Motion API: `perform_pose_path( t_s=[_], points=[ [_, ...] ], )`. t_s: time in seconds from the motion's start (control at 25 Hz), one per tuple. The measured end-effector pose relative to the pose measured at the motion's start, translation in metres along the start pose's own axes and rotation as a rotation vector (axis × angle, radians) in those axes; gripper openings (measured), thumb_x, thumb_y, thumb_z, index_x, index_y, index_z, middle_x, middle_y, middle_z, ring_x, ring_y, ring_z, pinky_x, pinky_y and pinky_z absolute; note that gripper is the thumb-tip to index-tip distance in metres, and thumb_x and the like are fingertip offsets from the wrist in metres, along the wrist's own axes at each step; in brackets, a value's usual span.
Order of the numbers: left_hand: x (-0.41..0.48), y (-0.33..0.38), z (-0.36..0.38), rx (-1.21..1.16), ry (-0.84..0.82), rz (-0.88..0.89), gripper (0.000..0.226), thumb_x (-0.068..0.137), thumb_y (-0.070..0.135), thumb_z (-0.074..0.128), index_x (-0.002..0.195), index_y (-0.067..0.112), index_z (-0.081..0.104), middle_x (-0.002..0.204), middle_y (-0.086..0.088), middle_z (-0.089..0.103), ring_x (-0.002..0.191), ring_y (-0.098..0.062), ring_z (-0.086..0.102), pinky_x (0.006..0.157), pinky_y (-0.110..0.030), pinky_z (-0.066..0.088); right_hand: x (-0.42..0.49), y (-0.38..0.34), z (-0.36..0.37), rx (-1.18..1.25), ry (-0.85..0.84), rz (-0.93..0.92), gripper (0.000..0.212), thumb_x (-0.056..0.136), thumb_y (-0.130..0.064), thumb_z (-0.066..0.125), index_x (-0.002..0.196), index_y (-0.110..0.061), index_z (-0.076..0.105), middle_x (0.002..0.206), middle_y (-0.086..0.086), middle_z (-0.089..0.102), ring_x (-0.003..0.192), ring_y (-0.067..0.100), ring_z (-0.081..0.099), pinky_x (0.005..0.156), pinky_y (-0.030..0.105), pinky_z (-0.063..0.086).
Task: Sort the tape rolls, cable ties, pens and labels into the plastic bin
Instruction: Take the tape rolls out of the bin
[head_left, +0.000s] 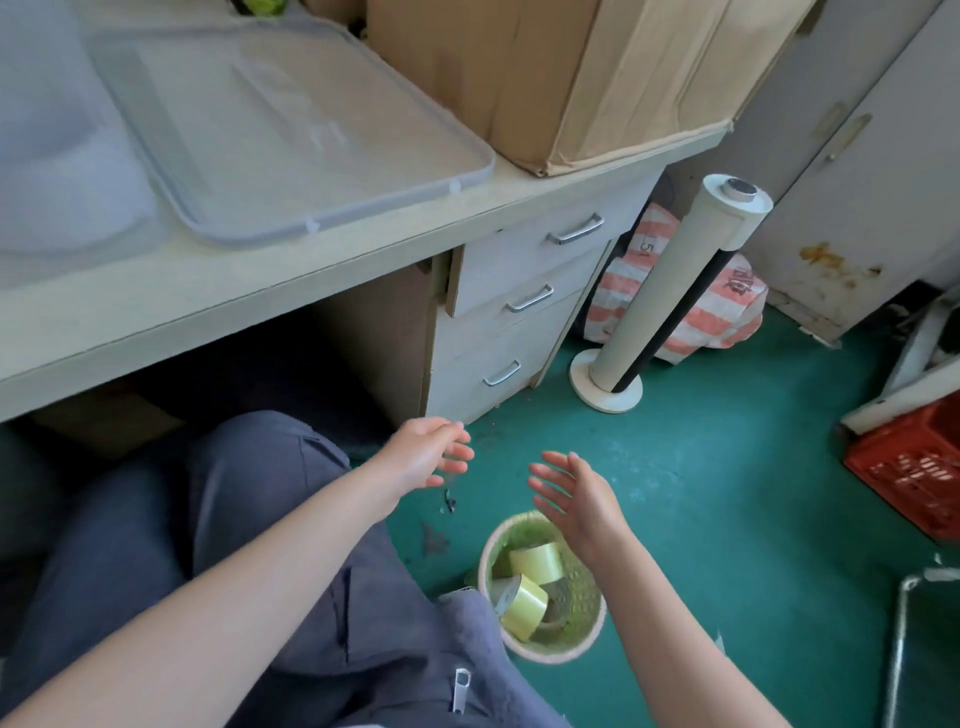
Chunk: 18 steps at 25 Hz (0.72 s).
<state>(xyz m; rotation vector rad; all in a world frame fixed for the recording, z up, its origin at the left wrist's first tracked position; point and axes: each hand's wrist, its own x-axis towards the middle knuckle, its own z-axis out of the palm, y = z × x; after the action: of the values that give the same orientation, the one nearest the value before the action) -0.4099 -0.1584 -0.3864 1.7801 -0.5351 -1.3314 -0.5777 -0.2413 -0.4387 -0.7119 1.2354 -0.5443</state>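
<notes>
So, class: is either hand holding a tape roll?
No, the left hand and right hand are open with no roll in them; the tape rolls lie in the green basket.

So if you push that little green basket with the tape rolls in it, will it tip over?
Probably it slides rather than tips: the basket looks short and wide, on a painted floor. The tape rolls lie loose inside, so they may shift or roll.
</notes>
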Motion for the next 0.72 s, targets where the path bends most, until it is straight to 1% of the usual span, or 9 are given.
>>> perform_pose_path(
  t_s=[0.16, 0.32, 0.52, 0.64, 0.72],
  points=[
    [-0.043, 0.059, -0.034, 0.059, -0.012, 0.193, 0.023, 0.099, 0.025, 0.038, 0.088, 0.017, 0.057, 0.083, 0.004, 0.064, 0.073, -0.008, 0.060, 0.070, -0.025, 0.041, -0.042, -0.067, 0.063, 0.040, -0.207, -0.172, 0.026, 0.099, -0.022, 0.038, 0.100, -0.013, 0.062, 0.085, 0.003, 0.064, 0.072, 0.016, 0.058, 0.069, 0.025, 0.046],
    [-0.102, 0.113, -0.077, 0.100, 0.014, 0.408, 0.027, 0.100, 0.026, 0.036, 0.089, 0.020, 0.059, 0.086, 0.003, 0.067, 0.079, -0.010, 0.062, 0.073, -0.024, 0.043, -0.095, -0.128, 0.125, 0.035, -0.411, -0.340, 0.026, 0.098, -0.021, 0.039, 0.098, -0.014, 0.065, 0.080, 0.001, 0.065, 0.067, 0.013, 0.058, 0.067, 0.024, 0.044],
    [-0.184, 0.171, -0.133, 0.220, 0.114, 0.649, 0.028, 0.099, 0.028, 0.037, 0.091, 0.018, 0.062, 0.090, 0.001, 0.070, 0.082, -0.011, 0.066, 0.079, -0.026, 0.048, -0.163, -0.187, 0.199, -0.037, -0.652, -0.536, 0.025, 0.097, -0.016, 0.042, 0.093, -0.012, 0.067, 0.070, 0.001, 0.066, 0.061, 0.014, 0.058, 0.062, 0.026, 0.043],
    [-0.232, 0.197, -0.167, 0.283, 0.214, 0.759, 0.029, 0.099, 0.027, 0.038, 0.091, 0.017, 0.064, 0.087, 0.001, 0.072, 0.077, -0.009, 0.068, 0.076, -0.024, 0.051, -0.196, -0.210, 0.239, -0.145, -0.817, -0.654, 0.027, 0.098, -0.015, 0.041, 0.095, -0.008, 0.067, 0.070, 0.003, 0.066, 0.061, 0.015, 0.058, 0.058, 0.026, 0.045],
    [-0.254, 0.210, -0.190, 0.352, 0.303, 0.793, 0.029, 0.098, 0.026, 0.040, 0.094, 0.013, 0.065, 0.085, 0.002, 0.072, 0.076, -0.008, 0.068, 0.075, -0.023, 0.051, -0.214, -0.223, 0.264, -0.237, -0.904, -0.726, 0.028, 0.099, -0.015, 0.039, 0.096, -0.008, 0.066, 0.073, 0.004, 0.065, 0.060, 0.014, 0.059, 0.054, 0.024, 0.045]
  ],
)
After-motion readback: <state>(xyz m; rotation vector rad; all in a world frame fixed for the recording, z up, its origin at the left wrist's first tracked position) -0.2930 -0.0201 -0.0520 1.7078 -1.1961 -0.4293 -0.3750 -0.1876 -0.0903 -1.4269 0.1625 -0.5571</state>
